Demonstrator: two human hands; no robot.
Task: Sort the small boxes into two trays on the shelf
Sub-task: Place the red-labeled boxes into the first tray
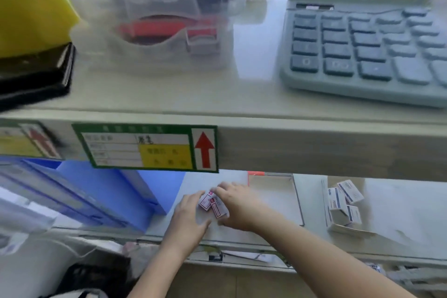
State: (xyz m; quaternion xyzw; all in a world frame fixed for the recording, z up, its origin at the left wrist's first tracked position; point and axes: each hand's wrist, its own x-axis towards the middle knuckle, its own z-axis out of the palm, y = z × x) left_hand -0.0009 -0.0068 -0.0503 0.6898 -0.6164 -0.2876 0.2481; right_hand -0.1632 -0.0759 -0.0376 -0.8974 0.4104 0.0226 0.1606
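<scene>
Two red-printed boxes: the small red-and-white boxes [212, 203] lay side by side on the lower shelf [399, 201], between my hands, just left of the shallow tray with the orange corner [273, 184].
Left hand: my left hand [191, 213] lay flat with the fingers loosely spread, fingertips touching the left box — steadying it, not gripping.
Right hand: my right hand [238, 205] was curled over the right box, thumb low on the near side and fingers over the far edge; I judged it a pinch on that box, though blur kept me from seeing the contact clearly.
Blue-printed boxes: the blue-and-white boxes [343, 201] were already heaped in the far-right tray [348, 230], well apart from my hands.
Step in hand: I took it to be gathering the red pair for the nearer tray, which looked empty.
How to do it well: I thought it best to square the two boxes together first, long sides touching, then lift them as one block — a loose grab could let one slip or tumble.
Caution: the upper shelf edge with the green label [147, 147] hung close above, so I meant to keep the lift low and slide right.
Colour check: red print to one tray, blue to the other.
</scene>
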